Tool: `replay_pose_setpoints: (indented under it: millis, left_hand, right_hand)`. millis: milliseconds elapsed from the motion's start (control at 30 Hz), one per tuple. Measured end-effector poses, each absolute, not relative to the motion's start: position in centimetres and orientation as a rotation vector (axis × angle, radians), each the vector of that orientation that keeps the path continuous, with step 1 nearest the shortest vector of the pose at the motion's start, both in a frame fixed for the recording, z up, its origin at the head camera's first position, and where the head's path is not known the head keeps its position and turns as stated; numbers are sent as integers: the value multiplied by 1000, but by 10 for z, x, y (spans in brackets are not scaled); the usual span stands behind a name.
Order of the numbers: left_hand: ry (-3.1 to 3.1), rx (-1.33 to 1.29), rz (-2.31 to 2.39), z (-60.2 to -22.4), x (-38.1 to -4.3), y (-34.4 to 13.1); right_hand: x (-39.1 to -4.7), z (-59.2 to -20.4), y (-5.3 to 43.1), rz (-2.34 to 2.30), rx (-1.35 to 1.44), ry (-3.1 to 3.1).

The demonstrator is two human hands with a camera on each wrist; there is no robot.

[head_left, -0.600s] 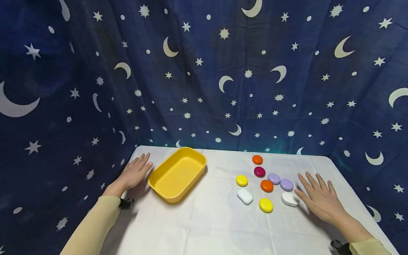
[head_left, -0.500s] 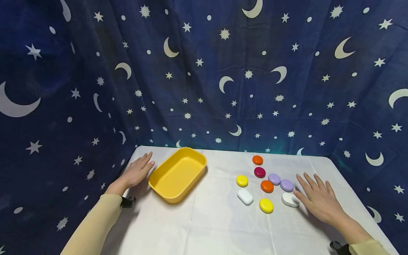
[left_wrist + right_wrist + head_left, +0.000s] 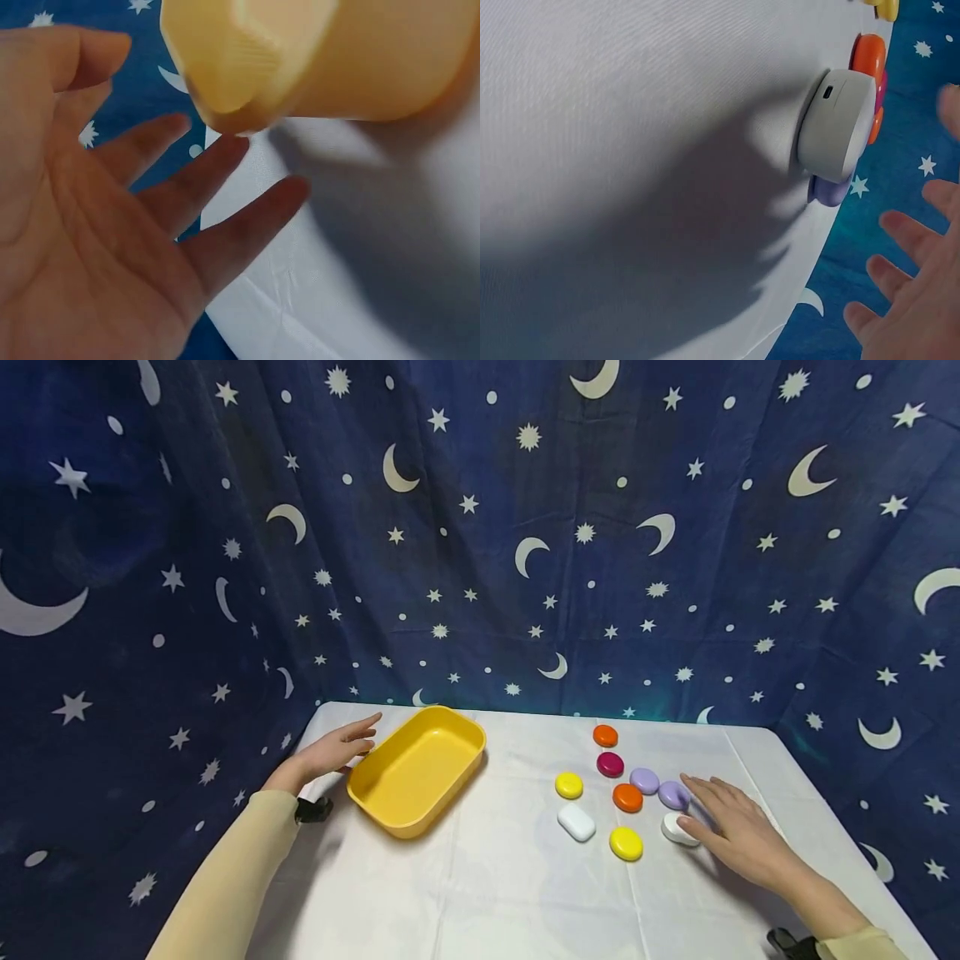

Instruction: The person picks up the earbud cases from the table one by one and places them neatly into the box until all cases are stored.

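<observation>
On the white table point(image 3: 517, 885) I see the yellow tray point(image 3: 416, 772) standing at left. My left hand point(image 3: 333, 752), fingers apart, is just beside it; contact I can't tell. My right hand point(image 3: 742, 835), fingers extended, holds nothing near the white case point(image 3: 836, 124) and purple disc point(image 3: 673, 795). I judge this a reach; next calls for curling fingers. No brand or writing is readable.

Curtained-off makeshift setting, wider room unclear, navy moon-and-star curtain point(image 3: 465, 468) beyond and beside the fingers point(image 3: 251, 225), white-clothed surface point(image 3: 517, 877) beneath them
</observation>
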State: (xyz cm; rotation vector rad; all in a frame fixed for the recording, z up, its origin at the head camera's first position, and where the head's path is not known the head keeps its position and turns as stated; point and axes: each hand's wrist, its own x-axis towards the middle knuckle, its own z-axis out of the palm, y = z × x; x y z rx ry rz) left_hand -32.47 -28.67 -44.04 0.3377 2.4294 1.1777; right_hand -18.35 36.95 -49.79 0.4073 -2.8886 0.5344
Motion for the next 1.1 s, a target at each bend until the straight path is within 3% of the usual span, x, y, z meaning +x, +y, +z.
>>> replay_pose_setpoints:
  millis: [467,1100]
  left_hand:
    - [2205,177,1327,-450,-337,-283]
    - [2064,214,1433,-466,-304,-276]
  right_hand:
    - [-187,-491,362,673,355,-2993]
    - [-179,-505,376,728,194,-3001]
